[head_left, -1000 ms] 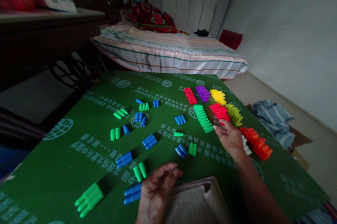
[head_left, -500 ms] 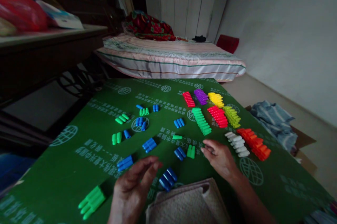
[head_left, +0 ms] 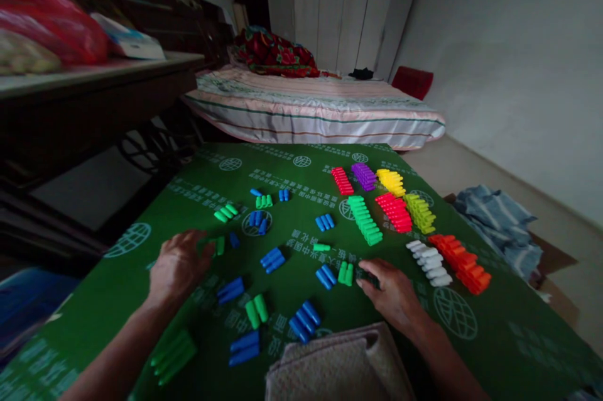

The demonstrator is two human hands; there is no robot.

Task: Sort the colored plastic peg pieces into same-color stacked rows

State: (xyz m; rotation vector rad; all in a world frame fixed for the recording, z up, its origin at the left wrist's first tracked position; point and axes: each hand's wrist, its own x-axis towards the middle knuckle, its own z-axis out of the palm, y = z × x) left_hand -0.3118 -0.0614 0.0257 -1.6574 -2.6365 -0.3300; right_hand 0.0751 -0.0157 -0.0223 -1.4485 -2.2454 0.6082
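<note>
Small blue and green plastic pegs lie scattered in clusters on a green printed mat (head_left: 141, 300). My left hand (head_left: 178, 264) reaches out to the left, fingertips at a green peg pair (head_left: 218, 245), fingers curled over it; a grip is not visible. My right hand (head_left: 392, 292) rests palm down on the mat beside a green peg cluster (head_left: 345, 273) and a blue peg cluster (head_left: 324, 276), fingers loosely bent, holding nothing I can see. Sorted rows stand farther right: green row (head_left: 365, 220), red row (head_left: 394, 211), white row (head_left: 428, 254), orange row (head_left: 460, 255).
A beige folded cloth (head_left: 339, 366) lies at the near edge. More sorted rows: purple (head_left: 363, 175), yellow (head_left: 391, 181). A dark table (head_left: 94, 93) stands at left, a bed (head_left: 311, 105) behind, and crumpled blue cloth (head_left: 499, 222) on the floor at right.
My left hand moved from near the cloth out to the left toward the green pegs. My right hand drew back from the sorted rows to the mat near the green and blue clusters.
</note>
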